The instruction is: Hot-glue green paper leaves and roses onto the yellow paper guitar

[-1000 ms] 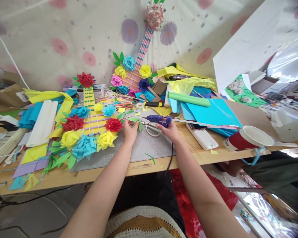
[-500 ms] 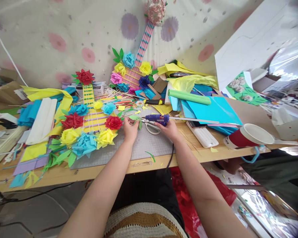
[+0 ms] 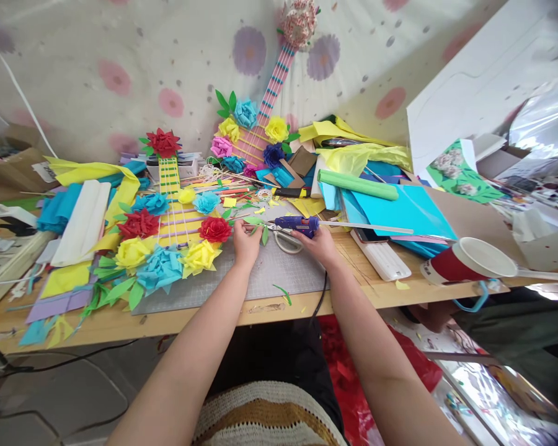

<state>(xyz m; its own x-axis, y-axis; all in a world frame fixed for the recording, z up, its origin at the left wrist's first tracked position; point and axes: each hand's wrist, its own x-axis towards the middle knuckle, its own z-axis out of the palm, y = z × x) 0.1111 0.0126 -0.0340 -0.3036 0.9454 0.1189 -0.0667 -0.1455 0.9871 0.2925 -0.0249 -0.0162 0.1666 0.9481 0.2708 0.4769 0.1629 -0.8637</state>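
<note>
My right hand [image 3: 320,245] grips a blue glue gun [image 3: 297,223], its nozzle pointing left toward the green paper leaves [image 3: 257,227] pinched in my left hand [image 3: 245,242]. Both hands rest over a grey cutting mat [image 3: 242,282]. White-handled scissors [image 3: 286,240] lie on the mat just below the glue gun. Left of my left hand lies a yellow paper guitar [image 3: 174,220] covered with red, yellow and blue paper flowers; a red flower [image 3: 214,230] is closest to my fingers.
A second, pink paper guitar [image 3: 266,108] leans on the wall behind. A green paper roll [image 3: 357,184], cyan sheets [image 3: 400,210], a white remote-like box [image 3: 381,256] and a red cup [image 3: 465,264] on its side lie to the right. Paper scraps and rolls crowd the left.
The hands have barely moved; the camera view shifted slightly, and the glue gun stays beside the leaves.
</note>
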